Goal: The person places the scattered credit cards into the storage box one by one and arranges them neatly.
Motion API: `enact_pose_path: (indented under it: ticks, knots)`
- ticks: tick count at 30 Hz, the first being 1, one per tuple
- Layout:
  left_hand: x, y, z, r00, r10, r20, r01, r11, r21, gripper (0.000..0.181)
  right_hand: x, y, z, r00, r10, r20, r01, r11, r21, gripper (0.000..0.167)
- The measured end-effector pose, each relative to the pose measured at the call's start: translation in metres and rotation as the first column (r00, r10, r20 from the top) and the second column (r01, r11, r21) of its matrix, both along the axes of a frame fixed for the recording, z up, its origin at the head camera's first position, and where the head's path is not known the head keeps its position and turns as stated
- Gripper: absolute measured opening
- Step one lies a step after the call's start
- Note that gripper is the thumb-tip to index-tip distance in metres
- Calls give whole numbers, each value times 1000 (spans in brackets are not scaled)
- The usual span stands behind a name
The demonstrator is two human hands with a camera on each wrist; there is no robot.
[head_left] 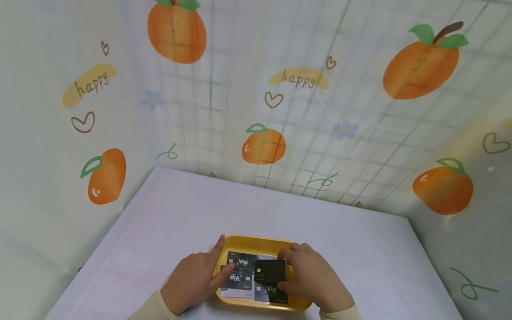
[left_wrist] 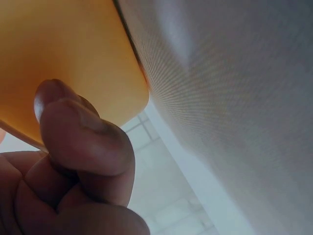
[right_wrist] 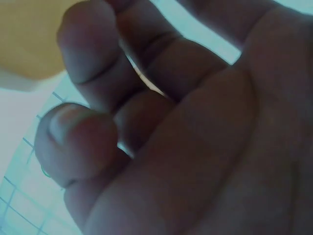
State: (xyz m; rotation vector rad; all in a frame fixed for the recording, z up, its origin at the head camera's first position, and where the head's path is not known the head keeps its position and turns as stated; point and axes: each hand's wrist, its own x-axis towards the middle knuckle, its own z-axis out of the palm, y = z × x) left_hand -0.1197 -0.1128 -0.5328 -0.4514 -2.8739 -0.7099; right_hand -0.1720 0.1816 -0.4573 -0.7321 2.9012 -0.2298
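Observation:
A shallow yellow tray lies near the table's front, with several dark cards marked "Vip" inside. My left hand grips its left side: the thumb reaches over the rim onto the left cards, and the index finger lies along the far left corner. In the left wrist view, curled fingers rest against the tray's outer wall. At the tray's right side my right hand pinches a black card between thumb and fingers, above another Vip card. The right wrist view shows mainly curled fingers.
A white table spreads around the tray. Behind it and at both sides hang pale curtains printed with oranges, hearts and the word "happy". Light-coloured cards lie partly hidden under the dark ones.

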Motion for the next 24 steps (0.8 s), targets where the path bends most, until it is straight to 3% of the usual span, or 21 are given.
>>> enact_pose_path:
  ticks: [9, 15, 19, 24]
  knots:
    - [2, 0, 2, 1000, -12, -15, 12, 1000, 4, 83, 5, 3, 3, 1000, -6, -8, 6, 1000, 0, 55]
    - [2, -3, 5, 1000, 4, -18, -4, 1000, -13, 85, 7, 4, 8, 996, 27, -85, -29, 999, -30, 51]
    - [-1, -5, 6, 996, 49, -80, -53, 997, -57, 85, 2, 3, 16, 987, 33, -158, -42, 997, -57, 48]
    - [-8, -10, 14, 984, 81, -158, -102, 986, -131, 81, -7, 5, 27, 972, -23, -235, 5, 997, -74, 53]
